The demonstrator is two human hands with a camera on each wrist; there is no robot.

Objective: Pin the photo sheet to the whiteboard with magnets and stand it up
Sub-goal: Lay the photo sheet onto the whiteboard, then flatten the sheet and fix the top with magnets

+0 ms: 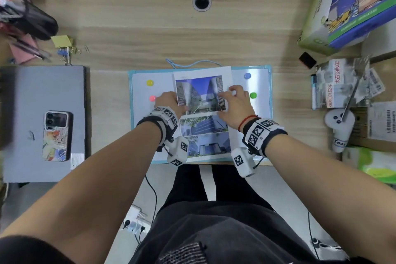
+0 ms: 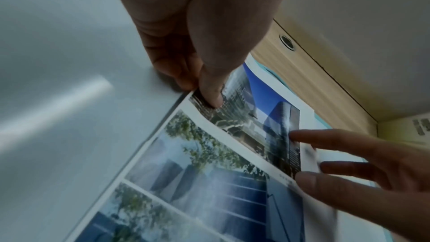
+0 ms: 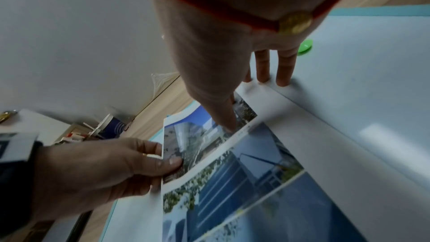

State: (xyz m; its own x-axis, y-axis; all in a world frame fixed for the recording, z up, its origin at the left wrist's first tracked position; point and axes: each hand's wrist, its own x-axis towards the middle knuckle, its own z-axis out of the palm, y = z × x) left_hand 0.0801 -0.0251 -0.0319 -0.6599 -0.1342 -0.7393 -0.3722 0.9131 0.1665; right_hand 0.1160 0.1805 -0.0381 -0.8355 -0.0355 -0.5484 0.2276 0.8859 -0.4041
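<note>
The whiteboard (image 1: 264,113) lies flat on the tabletop (image 1: 128,28) in front of me, near the near edge. The photo sheet (image 1: 202,96) lies on the middle of the whiteboard, with three pictures of buildings on it, one behind the other from far to near.

My left hand (image 1: 169,100) is at the left edge of the photo sheet, beside the far picture. In the left wrist view its thumb (image 2: 213,97) lies on top of the paper and the other fingers are curled under the edge, so this hand pinches the sheet. The edge is lifted a little here and the paper bends.

My right hand (image 1: 234,103) is at the right side of the same picture. In the right wrist view its thumb (image 3: 229,122) presses down on the print, and the other fingers (image 3: 285,69) are straight, with their tips touching the white right margin. This hand grips nothing; it only presses the sheet flat.

Four magnets stand on the bare parts of the whiteboard, none on the paper. The yellow magnet (image 1: 150,82) and the pink magnet (image 1: 152,98) are to the left of the sheet; the pink one is just beside my left hand. The blue magnet (image 1: 247,75) and the green magnet (image 1: 253,95) are to the right, the green one near my right fingers.

On the left of the tabletop there is a grey laptop (image 1: 25,124) with a phone (image 1: 56,135) on it.
</note>
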